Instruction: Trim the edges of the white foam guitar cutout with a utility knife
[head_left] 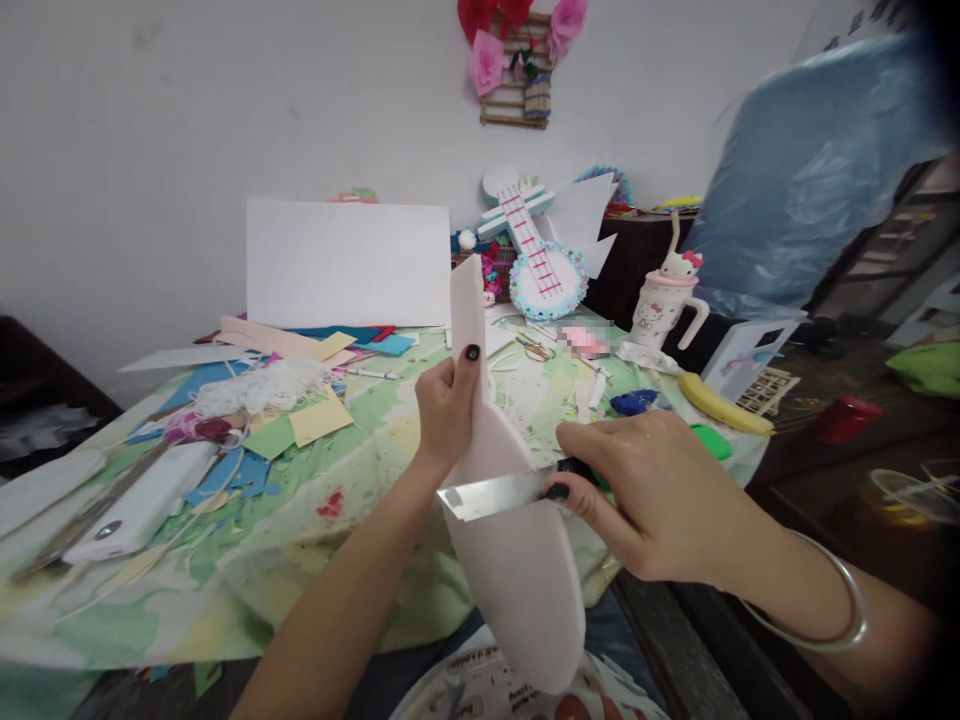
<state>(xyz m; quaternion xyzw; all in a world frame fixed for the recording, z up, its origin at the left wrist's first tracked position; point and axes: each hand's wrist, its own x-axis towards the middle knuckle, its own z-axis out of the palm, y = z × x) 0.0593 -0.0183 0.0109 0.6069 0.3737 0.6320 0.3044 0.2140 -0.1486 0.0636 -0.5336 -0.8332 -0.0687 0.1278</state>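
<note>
A white foam board cutout (517, 590), with a narrow neck and a wide rounded body, stands tilted over my lap. Its neck is gripped by my left hand (444, 405), thumb pressed on the near face. My right hand (652, 490) is closed round the dark handle of a utility knife (495, 498). The long metal blade lies across the front of the cutout's body, pointing left; whether it touches the foam I cannot tell. Behind, a finished-looking instrument model (547, 275) with red-lined neck and blue-beaded rim leans near the wall.
A patterned green cloth (300, 570) covers the table. Paper scraps (319, 420) and a white device (142, 500) lie at left. A white board (347, 265) stands behind. At right are a cup with a straw (664, 310), a banana (724, 405) and a plastic-covered chair back (810, 180).
</note>
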